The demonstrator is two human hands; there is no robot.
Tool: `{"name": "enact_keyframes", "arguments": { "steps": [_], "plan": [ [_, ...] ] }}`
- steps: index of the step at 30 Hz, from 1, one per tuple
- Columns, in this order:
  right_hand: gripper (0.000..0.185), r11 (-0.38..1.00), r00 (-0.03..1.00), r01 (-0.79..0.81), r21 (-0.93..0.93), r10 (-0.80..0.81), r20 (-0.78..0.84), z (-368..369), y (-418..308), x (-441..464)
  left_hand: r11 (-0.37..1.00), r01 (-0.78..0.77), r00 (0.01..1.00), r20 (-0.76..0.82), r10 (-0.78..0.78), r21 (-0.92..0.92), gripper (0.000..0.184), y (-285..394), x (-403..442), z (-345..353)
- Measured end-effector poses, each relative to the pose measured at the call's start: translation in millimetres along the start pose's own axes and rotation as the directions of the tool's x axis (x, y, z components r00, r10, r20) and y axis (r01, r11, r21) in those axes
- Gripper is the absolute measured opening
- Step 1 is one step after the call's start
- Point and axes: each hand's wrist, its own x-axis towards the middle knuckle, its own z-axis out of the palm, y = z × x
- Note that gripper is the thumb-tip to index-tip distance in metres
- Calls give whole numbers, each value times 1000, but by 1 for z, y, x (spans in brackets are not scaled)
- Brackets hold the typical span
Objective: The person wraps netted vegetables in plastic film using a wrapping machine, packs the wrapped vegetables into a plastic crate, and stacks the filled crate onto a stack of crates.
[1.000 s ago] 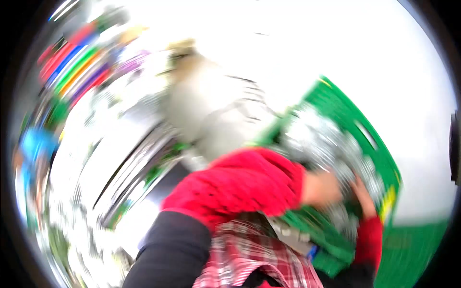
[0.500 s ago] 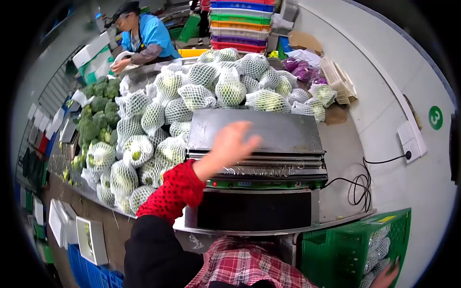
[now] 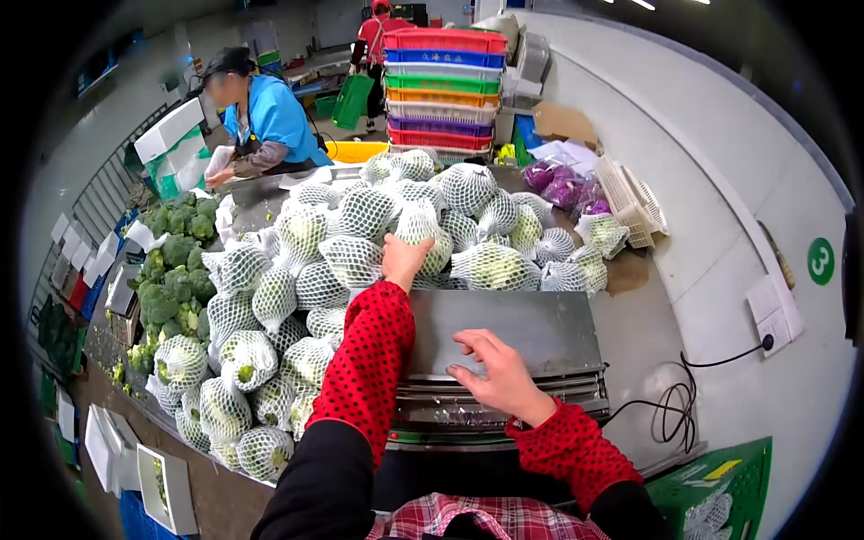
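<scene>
My left hand (image 3: 405, 259) reaches into the pile and touches a net-wrapped vegetable (image 3: 423, 229), its fingers curled against the white foam netting; the far side of the grip is hidden. My right hand (image 3: 497, 373) is empty, thumb and fingers apart, above the metal wrapping machine (image 3: 504, 326). Many more net-wrapped heads (image 3: 243, 357) are heaped on the table to the left of and behind the machine. Loose broccoli (image 3: 166, 292) lies at the pile's left edge.
A green crate (image 3: 720, 486) with netted items is at the lower right. A black cable (image 3: 670, 409) coils beside the machine. Purple vegetables (image 3: 562, 187) and stacked colored crates (image 3: 443, 90) stand behind. A co-worker in blue (image 3: 277, 117) is at the back left.
My left hand has moved forward onto a netted vegetable in the pile. My right hand has come up from the green crate to above the machine.
</scene>
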Motion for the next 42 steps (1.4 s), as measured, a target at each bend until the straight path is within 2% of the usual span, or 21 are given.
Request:
{"name": "enact_keyframes", "arguments": {
  "steps": [2,4,6,7,9,12,15,16,17,18,20,22,23,24,26,30,34,36,37,39,42],
  "plan": [
    [38,988,991,-129,83,127,36,-5,34,-1,997,-4,999,34,2,79,81,3,10,-1],
    [37,916,935,-355,186,343,95,-18,58,0,974,-48,993,99,71,-222,60,-10,30,-11],
    [36,888,926,-373,270,372,56,-38,74,6,791,107,966,252,61,-602,44,0,28,-32],
    [39,894,930,-363,264,364,46,-50,79,12,785,172,946,322,36,-595,39,13,23,-49],
    [46,910,947,-304,280,320,-10,-70,93,29,854,-53,887,368,278,-517,39,42,10,-87],
    [59,779,923,-251,574,371,-99,-97,100,64,805,-529,481,687,545,-269,43,106,-10,-116],
    [59,589,903,-280,758,431,-1,-92,98,65,635,-703,61,864,500,-319,50,139,-68,-82],
    [55,685,914,-338,646,402,52,-87,104,52,547,-764,-40,870,492,-344,51,136,-82,-62],
    [50,821,928,-341,459,372,24,-77,108,38,537,-785,-13,875,484,-309,51,131,-96,-49],
    [47,914,943,-322,247,331,4,-68,106,21,593,-781,144,868,476,-195,54,122,-109,-46],
    [44,767,824,-558,315,557,103,-65,99,-6,393,-919,386,132,913,-34,68,66,-136,-49],
    [46,789,812,-570,230,583,11,-63,106,-25,785,-606,788,42,615,-125,74,29,-170,-81],
    [48,794,818,-549,261,575,-27,-58,105,-26,870,-405,861,204,466,-280,72,17,-185,-83],
    [49,796,820,-538,278,571,-47,-54,102,-30,912,-137,875,383,294,-386,70,3,-198,-77],
    [53,702,751,-643,306,656,72,-56,69,-23,796,-220,864,265,427,-564,66,-9,-208,-52],
    [50,663,644,-741,104,658,389,-59,53,-21,902,-169,834,429,346,-398,72,-11,-177,-72],
    [53,697,679,-715,58,671,300,-91,49,-51,877,-300,863,284,417,-376,75,-34,-199,-105],
    [50,671,638,-715,-196,741,209,-122,57,-66,733,-646,757,58,651,213,48,-73,-215,-138],
    [49,700,711,-556,-447,680,180,-128,65,-73,634,-609,780,215,587,477,45,-82,-229,-160],
    [48,656,780,-352,-668,600,178,-127,66,-72,569,-563,810,262,525,599,55,-97,-239,-170],
    [44,547,657,-218,-808,695,293,-114,51,-73,608,-532,847,371,381,589,60,-102,-238,-155]
  ]
}}
